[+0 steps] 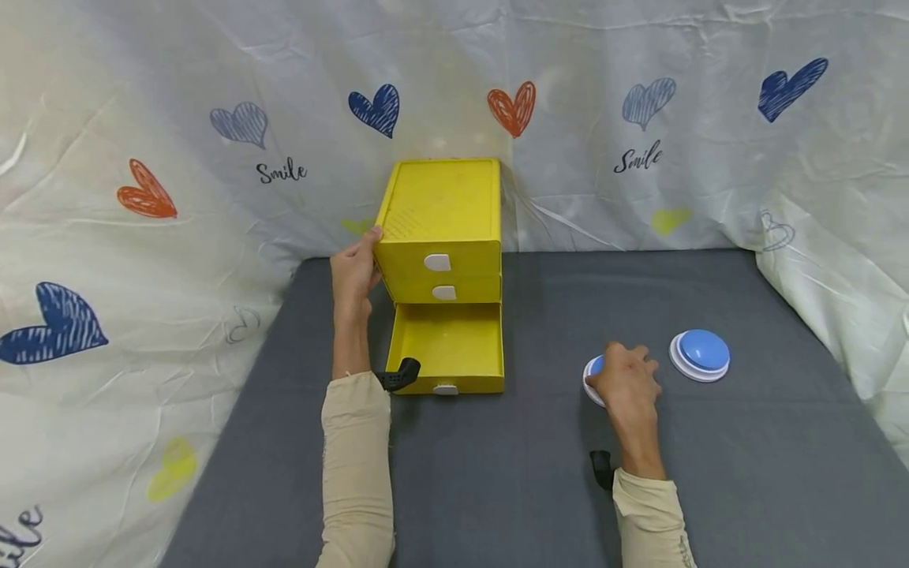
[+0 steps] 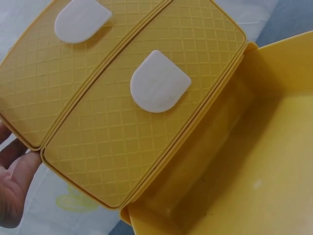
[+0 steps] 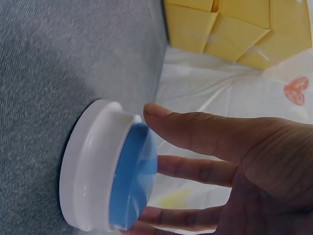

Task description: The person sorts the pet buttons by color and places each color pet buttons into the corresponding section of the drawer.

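A yellow drawer cabinet (image 1: 439,201) with white tabs stands against the back curtain. Its two upper drawers are closed, while the bottom drawer (image 1: 447,347) is pulled out with its bare floor showing. My left hand (image 1: 355,272) touches the cabinet's left side near the front, the thumb at the front edge in the left wrist view. Over on the right, my right hand (image 1: 626,379) is at a push button with a blue dome (image 3: 134,176) and white base (image 3: 88,166). Its fingers extend around the dome, thumb tip close to the rim, and the palm faces it.
A second blue push button (image 1: 703,351) sits on the grey tabletop (image 1: 540,473), right of my right hand. A white curtain (image 1: 568,158) printed with hearts hangs behind and along both sides. Black camera mounts (image 1: 401,376) stick out from the wrists.
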